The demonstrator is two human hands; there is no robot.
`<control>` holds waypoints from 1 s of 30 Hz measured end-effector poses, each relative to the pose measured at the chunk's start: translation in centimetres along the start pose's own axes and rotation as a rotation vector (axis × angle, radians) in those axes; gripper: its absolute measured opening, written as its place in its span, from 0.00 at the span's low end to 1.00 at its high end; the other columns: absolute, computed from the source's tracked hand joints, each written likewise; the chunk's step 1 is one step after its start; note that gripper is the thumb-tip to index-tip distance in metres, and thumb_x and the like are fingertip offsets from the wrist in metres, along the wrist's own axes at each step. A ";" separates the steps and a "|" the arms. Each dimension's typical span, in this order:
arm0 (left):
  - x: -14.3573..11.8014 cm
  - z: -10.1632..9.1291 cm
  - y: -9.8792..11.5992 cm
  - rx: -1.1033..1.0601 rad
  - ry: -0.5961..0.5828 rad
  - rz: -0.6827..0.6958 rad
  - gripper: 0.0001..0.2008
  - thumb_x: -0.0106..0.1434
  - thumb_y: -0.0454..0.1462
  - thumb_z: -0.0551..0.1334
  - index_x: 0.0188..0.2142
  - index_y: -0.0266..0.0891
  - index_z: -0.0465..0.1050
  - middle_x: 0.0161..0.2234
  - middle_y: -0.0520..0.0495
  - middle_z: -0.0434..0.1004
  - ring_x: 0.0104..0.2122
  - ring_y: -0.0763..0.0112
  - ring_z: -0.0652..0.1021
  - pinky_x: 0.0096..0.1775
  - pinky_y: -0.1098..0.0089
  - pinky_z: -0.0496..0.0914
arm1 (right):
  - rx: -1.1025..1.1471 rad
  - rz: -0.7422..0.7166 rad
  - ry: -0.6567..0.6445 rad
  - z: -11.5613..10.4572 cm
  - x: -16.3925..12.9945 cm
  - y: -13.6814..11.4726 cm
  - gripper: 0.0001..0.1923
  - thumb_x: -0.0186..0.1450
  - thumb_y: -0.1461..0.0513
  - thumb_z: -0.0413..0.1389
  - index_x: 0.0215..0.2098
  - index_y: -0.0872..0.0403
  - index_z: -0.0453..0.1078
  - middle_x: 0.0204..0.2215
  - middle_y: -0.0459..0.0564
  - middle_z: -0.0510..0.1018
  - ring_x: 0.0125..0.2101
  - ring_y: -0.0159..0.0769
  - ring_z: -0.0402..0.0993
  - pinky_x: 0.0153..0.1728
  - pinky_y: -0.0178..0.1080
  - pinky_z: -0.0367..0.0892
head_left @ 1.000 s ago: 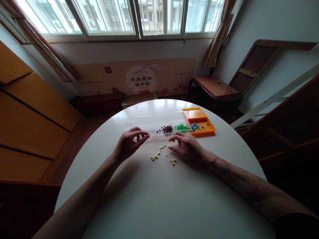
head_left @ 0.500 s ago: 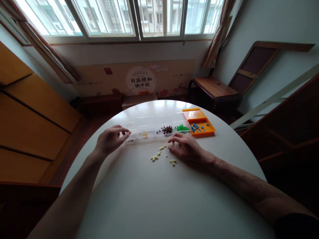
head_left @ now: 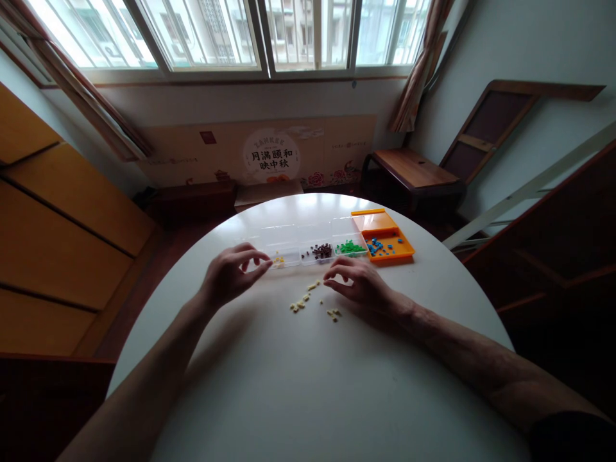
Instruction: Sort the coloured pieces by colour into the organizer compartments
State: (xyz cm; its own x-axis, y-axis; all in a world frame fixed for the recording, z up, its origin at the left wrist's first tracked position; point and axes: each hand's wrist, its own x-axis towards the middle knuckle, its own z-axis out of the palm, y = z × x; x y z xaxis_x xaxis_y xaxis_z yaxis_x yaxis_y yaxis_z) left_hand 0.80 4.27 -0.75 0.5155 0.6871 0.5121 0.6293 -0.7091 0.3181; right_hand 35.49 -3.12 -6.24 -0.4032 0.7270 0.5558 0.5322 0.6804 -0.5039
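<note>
My left hand [head_left: 235, 274] hovers by the clear box with a few yellow pieces [head_left: 279, 260], its thumb and forefinger pinched together. Whatever lies between those fingertips is too small to make out. My right hand [head_left: 359, 282] rests low over the white table, thumb and forefinger also brought together near the cream pieces [head_left: 299, 304]; I cannot make out what they hold. These small toy-brick-like pieces lie loose in several clusters, one short row [head_left: 314, 285] close to the right fingertips and another cluster [head_left: 333, 314] below that hand.
Along the far side stand open clear boxes with dark brown pieces [head_left: 321, 251] and green pieces [head_left: 350, 248]. An orange box [head_left: 392, 251] with blue pieces ends the row on the right. The round white table [head_left: 298, 391] has a wooden stool [head_left: 414, 168] beyond it.
My left hand has moved right, from the leftmost clear box towards the yellow pieces. My right thumb and forefinger have drawn together, with that hand almost in place.
</note>
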 end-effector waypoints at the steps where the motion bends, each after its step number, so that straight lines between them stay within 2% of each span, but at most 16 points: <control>1: 0.0 0.6 1.0 -0.039 0.006 0.058 0.11 0.73 0.47 0.69 0.41 0.44 0.87 0.35 0.49 0.83 0.27 0.73 0.73 0.35 0.68 0.71 | 0.038 -0.019 0.004 0.0 0.1 -0.1 0.06 0.77 0.57 0.65 0.44 0.51 0.82 0.41 0.50 0.84 0.33 0.33 0.76 0.35 0.36 0.71; 5: -0.4 2.9 4.6 -0.085 0.061 0.286 0.08 0.71 0.44 0.73 0.44 0.45 0.86 0.38 0.48 0.86 0.30 0.71 0.79 0.39 0.66 0.74 | 0.167 -0.077 -0.025 0.2 0.5 -0.6 0.07 0.78 0.57 0.63 0.47 0.51 0.82 0.42 0.52 0.83 0.37 0.35 0.78 0.38 0.38 0.75; 7: -0.7 3.9 5.7 -0.074 0.059 0.360 0.08 0.72 0.44 0.73 0.46 0.46 0.86 0.39 0.47 0.87 0.34 0.68 0.82 0.40 0.65 0.74 | 0.219 -0.093 -0.039 0.3 0.6 -0.7 0.06 0.78 0.57 0.64 0.47 0.50 0.82 0.42 0.51 0.83 0.37 0.35 0.78 0.38 0.38 0.75; 9: -1.0 4.7 6.3 -0.057 0.049 0.402 0.08 0.72 0.44 0.73 0.46 0.46 0.86 0.38 0.48 0.87 0.33 0.68 0.82 0.39 0.65 0.73 | 0.263 -0.103 -0.047 0.5 0.6 -0.6 0.06 0.77 0.57 0.65 0.47 0.51 0.82 0.42 0.51 0.83 0.37 0.35 0.78 0.39 0.38 0.76; 16: -1.2 5.7 6.8 -0.057 0.014 0.449 0.04 0.75 0.40 0.70 0.40 0.45 0.83 0.37 0.50 0.88 0.31 0.71 0.81 0.38 0.65 0.70 | 0.335 -0.091 -0.126 0.3 0.6 -0.7 0.09 0.77 0.54 0.65 0.45 0.51 0.83 0.40 0.51 0.82 0.36 0.35 0.79 0.38 0.37 0.76; 20: -1.2 5.5 6.9 -0.059 0.060 0.457 0.01 0.74 0.38 0.71 0.43 0.46 0.83 0.37 0.51 0.87 0.31 0.71 0.81 0.37 0.65 0.70 | 0.350 -0.069 -0.126 0.1 0.7 -1.0 0.09 0.77 0.54 0.65 0.46 0.51 0.84 0.39 0.50 0.82 0.34 0.33 0.78 0.36 0.37 0.75; 23: -1.3 5.5 6.8 -0.053 0.052 0.436 0.03 0.74 0.39 0.71 0.45 0.47 0.85 0.38 0.49 0.88 0.31 0.71 0.81 0.38 0.65 0.72 | 0.343 -0.080 -0.118 0.2 0.6 -0.8 0.08 0.77 0.55 0.66 0.46 0.50 0.84 0.40 0.50 0.83 0.35 0.34 0.79 0.38 0.37 0.76; 27: -1.4 5.6 6.8 -0.032 0.026 0.441 0.04 0.75 0.40 0.69 0.44 0.48 0.86 0.37 0.49 0.88 0.30 0.71 0.81 0.38 0.65 0.72 | 0.327 -0.102 -0.113 0.4 0.6 -0.5 0.08 0.76 0.55 0.66 0.46 0.49 0.84 0.40 0.50 0.83 0.37 0.35 0.81 0.39 0.38 0.77; 30: -1.2 5.5 6.8 -0.025 0.050 0.455 0.04 0.75 0.39 0.69 0.42 0.47 0.86 0.36 0.50 0.88 0.30 0.72 0.81 0.37 0.65 0.71 | 0.306 -0.095 -0.092 0.3 0.6 -0.6 0.07 0.77 0.56 0.66 0.47 0.50 0.84 0.40 0.50 0.84 0.37 0.35 0.81 0.40 0.38 0.77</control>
State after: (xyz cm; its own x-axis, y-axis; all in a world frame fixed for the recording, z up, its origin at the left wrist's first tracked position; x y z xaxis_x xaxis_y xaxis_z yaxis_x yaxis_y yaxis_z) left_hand 7.62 -0.50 -3.59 0.7070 0.2972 0.6417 0.3313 -0.9409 0.0708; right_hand 34.68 -3.07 -5.79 -0.5136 0.6547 0.5546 0.2462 0.7317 -0.6356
